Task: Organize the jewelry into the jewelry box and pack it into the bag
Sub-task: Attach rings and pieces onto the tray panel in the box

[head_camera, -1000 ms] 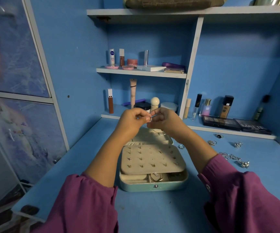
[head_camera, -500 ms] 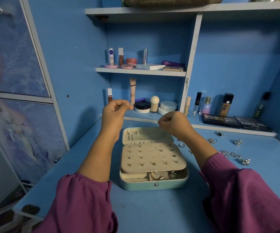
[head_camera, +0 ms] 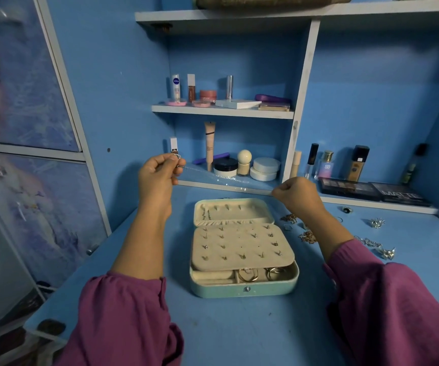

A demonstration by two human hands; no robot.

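A thin silver chain (head_camera: 223, 178) is stretched in the air between my hands, above the open mint jewelry box (head_camera: 244, 290). My left hand (head_camera: 157, 173) pinches one end, where a small ring-like piece shows at the fingertips. My right hand (head_camera: 296, 194) pinches the other end, lower and to the right. The box's cream insert (head_camera: 239, 247) carries several stud earrings, and rings lie in its front compartments. Loose jewelry (head_camera: 308, 236) is scattered on the blue desk to the right of the box. A brown bag (head_camera: 265, 1) lies on the top shelf.
Cosmetics stand on the shelves behind the box: tubes, jars (head_camera: 264, 169) and bottles. Two dark makeup palettes (head_camera: 371, 192) lie at the back right. A cabinet with printed doors (head_camera: 15, 128) stands at the left edge of the desk.
My hands were together above the box; they have moved apart, the left going up and left, the right going right, pulling the chain taut between them.
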